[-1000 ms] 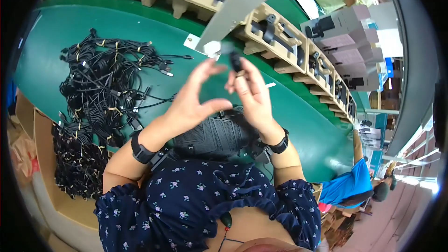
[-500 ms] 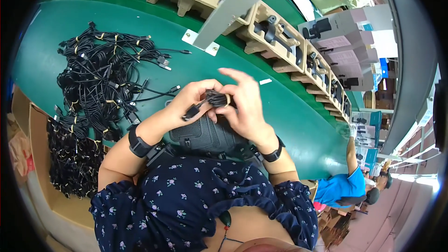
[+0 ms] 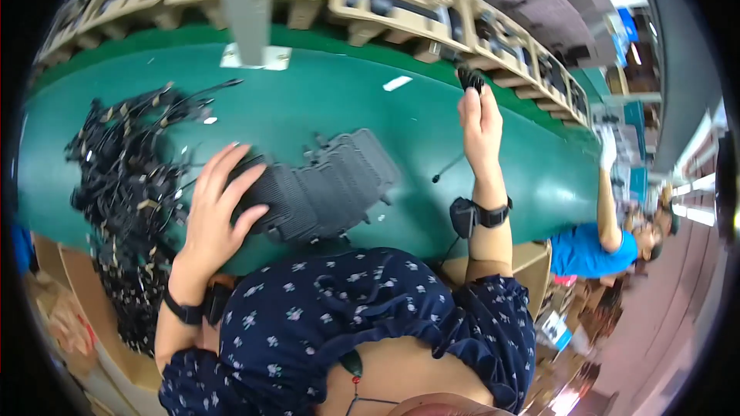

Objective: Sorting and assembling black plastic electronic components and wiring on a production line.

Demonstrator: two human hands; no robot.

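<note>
My right hand [image 3: 482, 127] is stretched out to the far right, closed on a bundled black cable [image 3: 471, 78] beside the row of cardboard-coloured trays. A loose cable end with a small plug [image 3: 437, 179] dangles toward the table below it. On the left, my left hand [image 3: 220, 212] has its fingers spread and holds nothing. It is at the left end of a black ribbed, mesh-like panel [image 3: 335, 189] that lies on the green table; whether it presses on the panel I cannot tell. Left of that hand spreads a heap of bundled black cables [image 3: 127, 162].
Moulded trays [image 3: 401, 4] with black parts line the table's far edge. A grey metal post [image 3: 247, 11] rises from the green table [image 3: 308, 100]. At the lower left stands a cardboard box [image 3: 92, 285] of black cables. A co-worker in blue [image 3: 590, 250] is at the right.
My hands have parted: the right carried the cable bundle away to the far right, and the left moved left, fingers spread. The black panel shows more fully. The view has swung right.
</note>
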